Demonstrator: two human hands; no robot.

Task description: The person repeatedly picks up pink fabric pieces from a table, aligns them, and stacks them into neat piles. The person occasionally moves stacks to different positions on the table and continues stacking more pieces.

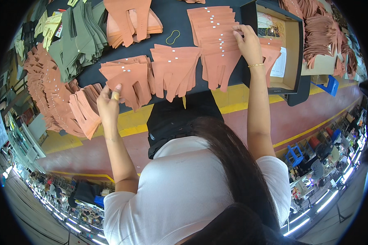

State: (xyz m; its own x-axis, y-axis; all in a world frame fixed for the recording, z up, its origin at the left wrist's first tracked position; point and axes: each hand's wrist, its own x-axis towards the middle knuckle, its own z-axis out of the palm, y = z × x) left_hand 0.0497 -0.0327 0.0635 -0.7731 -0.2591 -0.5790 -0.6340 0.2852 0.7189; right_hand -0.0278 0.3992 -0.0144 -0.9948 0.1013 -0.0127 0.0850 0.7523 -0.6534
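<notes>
My left hand point(109, 102) is closed at the lower left edge of a salmon-coloured cut panel point(131, 81), its thumb on top. That panel has slits and finger-like strips and lies on a fanned stack with small white labels. My right hand point(248, 43) is curled, thumb and fingertips at the right edge of an overlapping column of like panels point(214, 41); its palm hides part of the contact. Between the hands lies another fanned stack of panels point(173, 67). Partly behind my right wrist are more salmon panels point(272, 51).
An open black box point(292, 61) with papers and rubber bands stands at the right. Green panels point(79, 41) and a long salmon pile point(45, 85) lie left. Further salmon panels point(129, 18) and a yellow rubber band point(173, 37) are on the dark table; another pile point(321, 36) sits far right.
</notes>
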